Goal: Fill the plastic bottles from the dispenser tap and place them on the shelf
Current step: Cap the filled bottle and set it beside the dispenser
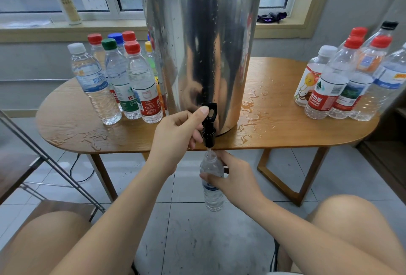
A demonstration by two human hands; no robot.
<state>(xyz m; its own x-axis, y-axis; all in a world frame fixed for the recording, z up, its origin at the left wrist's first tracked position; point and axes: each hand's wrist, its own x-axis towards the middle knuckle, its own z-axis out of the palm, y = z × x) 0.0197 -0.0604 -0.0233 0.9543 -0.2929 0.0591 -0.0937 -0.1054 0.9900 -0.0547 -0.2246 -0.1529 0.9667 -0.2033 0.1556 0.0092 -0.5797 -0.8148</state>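
Capped bottles [131, 81] flanking dispenser [197, 44], puddles [250, 108] on table [296, 131]

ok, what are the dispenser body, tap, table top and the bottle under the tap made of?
Dispenser body: likely polished stainless steel; mirror reflections, beaded droplets.
Tap: matte black, probably moulded plastic.
Table top: wood grain, satin sheen; solid or veneer unclear.
Bottle: thin clear plastic, see-through ribbed wall.

The dispenser [197, 44] stands on the table [285, 138]. The left bottles [123, 81] stand on the table to the dispenser's left, the right bottles [342, 81] to its right. The tap [208, 125] sticks out low on the dispenser's front. A single bottle [212, 187] is right under it.
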